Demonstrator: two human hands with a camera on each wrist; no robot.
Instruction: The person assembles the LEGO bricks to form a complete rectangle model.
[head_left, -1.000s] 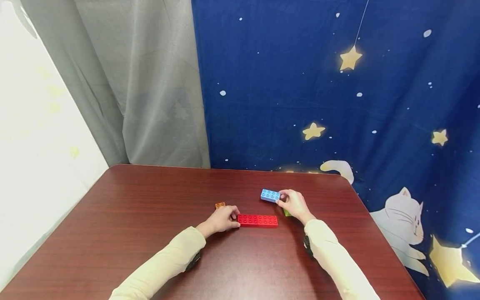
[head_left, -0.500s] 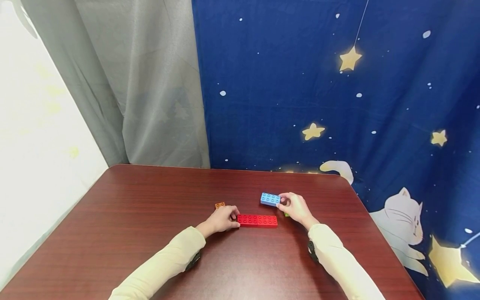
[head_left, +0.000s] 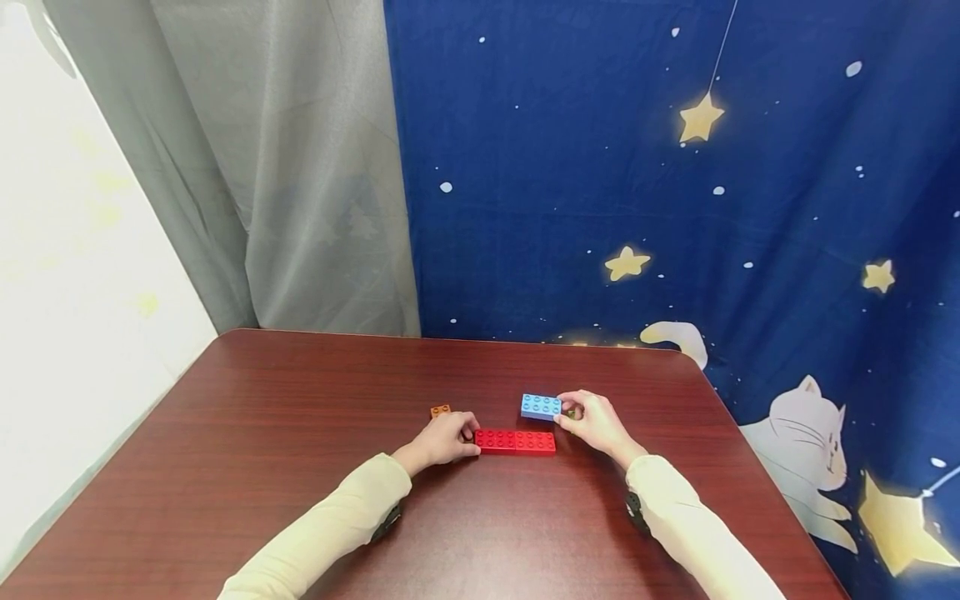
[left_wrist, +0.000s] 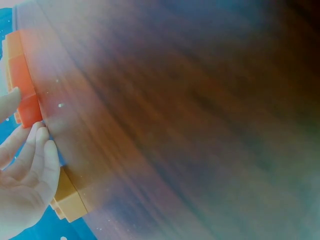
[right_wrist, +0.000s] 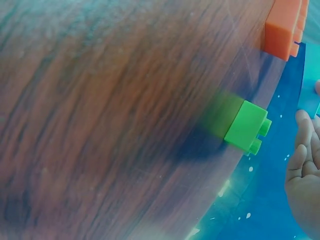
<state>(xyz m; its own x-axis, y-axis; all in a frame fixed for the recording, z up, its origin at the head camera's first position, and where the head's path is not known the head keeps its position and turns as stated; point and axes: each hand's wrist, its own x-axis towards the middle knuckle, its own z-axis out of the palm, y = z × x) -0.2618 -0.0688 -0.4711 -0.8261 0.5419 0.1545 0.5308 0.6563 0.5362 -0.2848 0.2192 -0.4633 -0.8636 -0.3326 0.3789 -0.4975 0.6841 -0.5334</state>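
Two red toy building bricks (head_left: 515,442) lie end to end in a row on the table, studs up. My left hand (head_left: 442,438) pinches the left end of this row between thumb and fingers; the left wrist view shows the thumb along the red brick (left_wrist: 26,95). With thumb and fingertips my right hand (head_left: 597,422) grips the right end of a light blue eight-stud brick (head_left: 540,407). That brick hangs just behind the red row, studs up, and in the right wrist view the blue brick (right_wrist: 311,70) is off the table.
A small orange brick (head_left: 439,411) sits behind my left hand, partly covered by it. Under my right hand stands a small green brick (right_wrist: 246,127), mostly hidden in the head view. The brown table (head_left: 315,375) ends at curtains at the back.
My right hand has come down and toward me with the blue brick, closing on the red row. The left hand has kept its place on the red brick.
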